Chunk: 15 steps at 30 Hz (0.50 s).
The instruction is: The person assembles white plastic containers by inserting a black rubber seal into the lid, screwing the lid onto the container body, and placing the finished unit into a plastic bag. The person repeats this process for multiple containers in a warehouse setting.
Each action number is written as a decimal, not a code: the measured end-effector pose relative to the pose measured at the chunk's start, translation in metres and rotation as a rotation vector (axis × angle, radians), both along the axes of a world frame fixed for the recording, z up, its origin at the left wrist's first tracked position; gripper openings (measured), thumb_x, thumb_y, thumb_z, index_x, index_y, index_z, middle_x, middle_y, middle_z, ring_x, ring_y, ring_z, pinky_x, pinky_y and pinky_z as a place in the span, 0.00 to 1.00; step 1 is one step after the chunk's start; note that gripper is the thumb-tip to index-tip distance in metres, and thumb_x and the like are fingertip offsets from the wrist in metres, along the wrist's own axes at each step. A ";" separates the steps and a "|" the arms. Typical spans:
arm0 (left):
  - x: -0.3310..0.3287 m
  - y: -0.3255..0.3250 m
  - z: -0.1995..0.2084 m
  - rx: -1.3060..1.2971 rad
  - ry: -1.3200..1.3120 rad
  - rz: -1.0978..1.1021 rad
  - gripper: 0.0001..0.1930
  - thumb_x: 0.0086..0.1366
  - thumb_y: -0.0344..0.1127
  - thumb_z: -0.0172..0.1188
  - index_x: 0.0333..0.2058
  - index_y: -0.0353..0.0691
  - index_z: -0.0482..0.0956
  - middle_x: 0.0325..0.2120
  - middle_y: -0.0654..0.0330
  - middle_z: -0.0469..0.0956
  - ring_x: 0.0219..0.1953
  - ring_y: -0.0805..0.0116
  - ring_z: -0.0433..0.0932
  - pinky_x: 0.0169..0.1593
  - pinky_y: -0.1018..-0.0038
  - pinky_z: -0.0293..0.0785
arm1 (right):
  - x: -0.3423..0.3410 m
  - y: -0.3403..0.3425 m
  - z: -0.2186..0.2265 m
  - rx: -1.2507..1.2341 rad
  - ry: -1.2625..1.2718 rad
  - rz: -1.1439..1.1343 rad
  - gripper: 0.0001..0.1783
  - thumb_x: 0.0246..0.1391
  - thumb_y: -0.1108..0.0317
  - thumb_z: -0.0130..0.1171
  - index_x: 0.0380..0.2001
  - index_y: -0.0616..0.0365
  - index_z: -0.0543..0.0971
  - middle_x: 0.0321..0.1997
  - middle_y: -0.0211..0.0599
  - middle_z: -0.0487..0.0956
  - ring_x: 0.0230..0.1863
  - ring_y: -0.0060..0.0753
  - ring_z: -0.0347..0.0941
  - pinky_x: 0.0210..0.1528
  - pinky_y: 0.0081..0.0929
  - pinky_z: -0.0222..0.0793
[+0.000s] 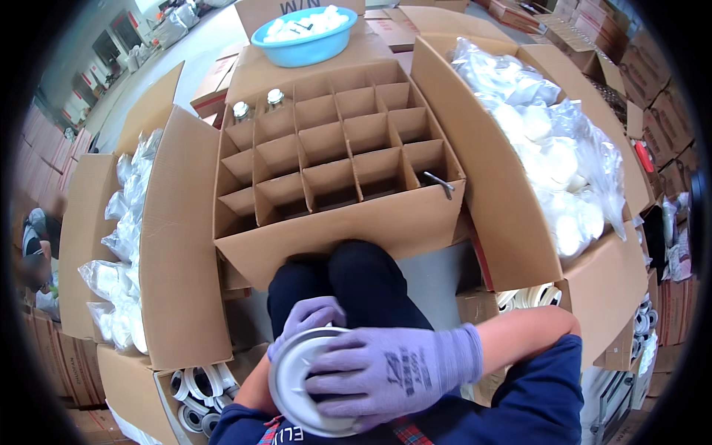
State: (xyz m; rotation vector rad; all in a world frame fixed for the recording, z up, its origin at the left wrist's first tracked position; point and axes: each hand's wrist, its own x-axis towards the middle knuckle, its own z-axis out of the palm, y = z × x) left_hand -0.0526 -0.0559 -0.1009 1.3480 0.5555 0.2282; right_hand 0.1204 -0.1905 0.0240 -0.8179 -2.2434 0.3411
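Close to my body, above my lap, I hold a round white lid-like part [293, 374] with a raised rim and a dark line at its upper edge. My right hand [386, 367], in a purple knitted glove, presses across its face with the fingers lying over it. Behind the upper left edge, my left hand [308, 317], gloved the same way, grips the part; its fingertips are mostly hidden. Beyond my knees stands an open carton [341, 230] with cardboard dividers. Two clear pieces with white caps [275, 97] stand in its far-left cells, and a metal rod [439, 182] hooks over the near-right edge.
A blue basin [304, 50] of small white pieces sits behind the carton. Open boxes flank it, with bagged white parts at left [122, 245] and right [552, 159]. Below them, a box of white and black rings [200, 389] is at lower left. Another person [38, 248] is at far left.
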 end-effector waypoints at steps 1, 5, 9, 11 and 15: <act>0.000 -0.003 0.017 0.139 0.095 -0.011 0.15 0.72 0.33 0.52 0.26 0.35 0.79 0.23 0.63 0.78 0.28 0.75 0.76 0.33 0.78 0.72 | 0.005 -0.013 0.002 -0.110 -0.101 -0.091 0.24 0.59 0.49 0.60 0.51 0.52 0.77 0.58 0.40 0.75 0.57 0.43 0.71 0.56 0.39 0.70; -0.065 -0.046 0.001 0.277 0.099 0.507 0.13 0.72 0.33 0.52 0.36 0.30 0.83 0.26 0.64 0.81 0.28 0.78 0.76 0.32 0.80 0.71 | 0.046 0.000 -0.021 -0.261 -0.301 -0.360 0.21 0.55 0.62 0.59 0.49 0.61 0.77 0.50 0.44 0.78 0.51 0.41 0.76 0.50 0.37 0.75; -0.081 -0.041 -0.001 0.232 0.055 0.473 0.15 0.72 0.34 0.52 0.39 0.29 0.84 0.26 0.65 0.81 0.30 0.82 0.75 0.33 0.83 0.70 | 0.176 0.098 -0.053 -0.442 -0.613 -1.616 0.21 0.62 0.55 0.52 0.52 0.53 0.81 0.58 0.42 0.76 0.61 0.46 0.70 0.60 0.47 0.67; -0.060 -0.035 0.000 0.271 0.051 0.305 0.14 0.71 0.33 0.54 0.44 0.28 0.83 0.30 0.64 0.83 0.32 0.80 0.77 0.35 0.81 0.73 | 0.322 0.085 -0.180 -0.909 -0.726 -1.599 0.25 0.62 0.54 0.49 0.57 0.52 0.80 0.69 0.40 0.71 0.71 0.48 0.63 0.69 0.53 0.56; -0.059 -0.014 0.013 0.200 0.078 0.081 0.15 0.69 0.31 0.56 0.48 0.28 0.83 0.39 0.57 0.86 0.42 0.74 0.81 0.49 0.76 0.77 | 0.222 0.112 -0.065 -0.752 -0.729 -1.666 0.15 0.59 0.64 0.56 0.46 0.54 0.84 0.57 0.43 0.80 0.63 0.48 0.72 0.61 0.45 0.67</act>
